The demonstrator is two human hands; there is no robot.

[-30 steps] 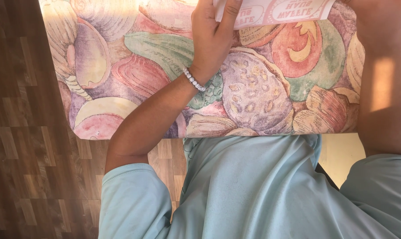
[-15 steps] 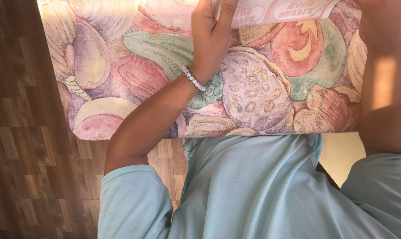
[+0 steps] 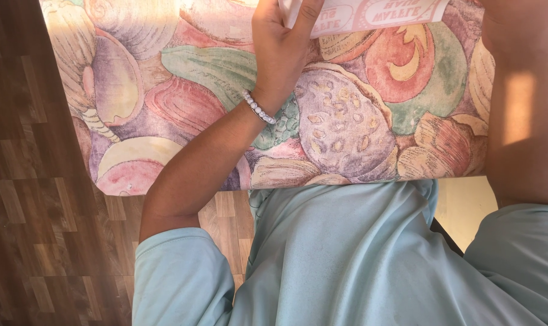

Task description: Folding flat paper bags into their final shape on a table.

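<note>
My left hand (image 3: 280,48) reaches over the table at the top middle of the head view and grips the left end of a flat white and pink package (image 3: 377,13), with the thumb over its edge. Most of the package is cut off by the top of the frame. A white bead bracelet (image 3: 259,108) circles the left wrist. My right forearm (image 3: 522,102) runs up the right side, and its hand lies beyond the top edge, out of sight.
The table is covered by a cloth (image 3: 183,102) printed with large pastel fruit shapes. Its near edge meets my light blue shirt (image 3: 358,259). Dark wood-plank floor (image 3: 38,229) lies to the left and below the table.
The package and my left hand have shifted slightly up in the frame, so a little less of the package shows. The right forearm has stayed put.
</note>
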